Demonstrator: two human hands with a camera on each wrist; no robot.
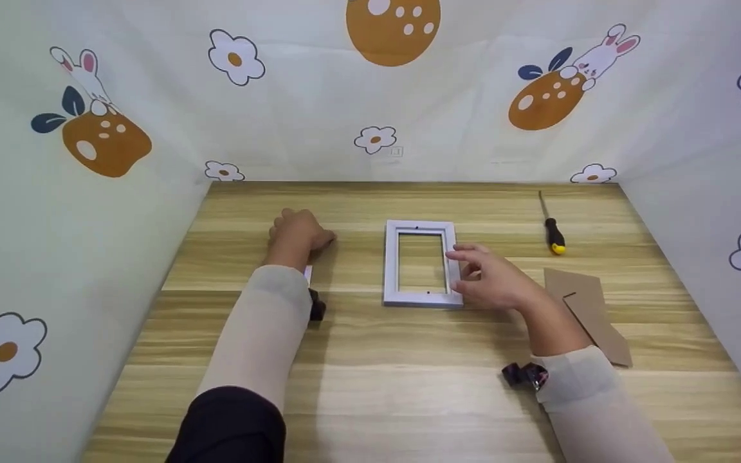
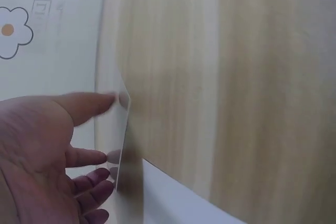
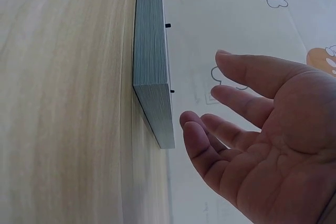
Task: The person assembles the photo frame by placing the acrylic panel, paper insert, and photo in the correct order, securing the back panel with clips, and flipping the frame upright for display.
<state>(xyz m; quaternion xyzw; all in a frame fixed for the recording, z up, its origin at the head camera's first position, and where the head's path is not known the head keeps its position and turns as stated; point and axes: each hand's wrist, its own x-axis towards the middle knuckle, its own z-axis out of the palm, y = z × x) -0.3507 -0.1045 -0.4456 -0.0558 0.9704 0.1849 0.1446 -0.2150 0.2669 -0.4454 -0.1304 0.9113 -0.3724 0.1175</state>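
A light grey picture frame (image 1: pixel 391 263) lies flat on the wooden table, with small black tabs (image 3: pixel 168 25) on its upper side. My right hand (image 1: pixel 493 276) hovers at its right side. The right wrist view shows these fingers (image 3: pixel 231 129) loosely bent and a gap between them and the frame. To the left of the frame, my left hand (image 1: pixel 296 235) holds a thin, clear-looking sheet (image 2: pixel 123 135) between thumb and fingers, seen nearly edge-on. White paper or card (image 2: pixel 178 198) lies close by, mostly hidden under the forearm in the head view.
A screwdriver (image 1: pixel 556 235) with a black and yellow handle lies at the back right. Nearer on the right is a brown backing board (image 1: pixel 592 308), partly behind the right forearm. Patterned cloth walls (image 1: pixel 280 128) enclose the table on three sides.
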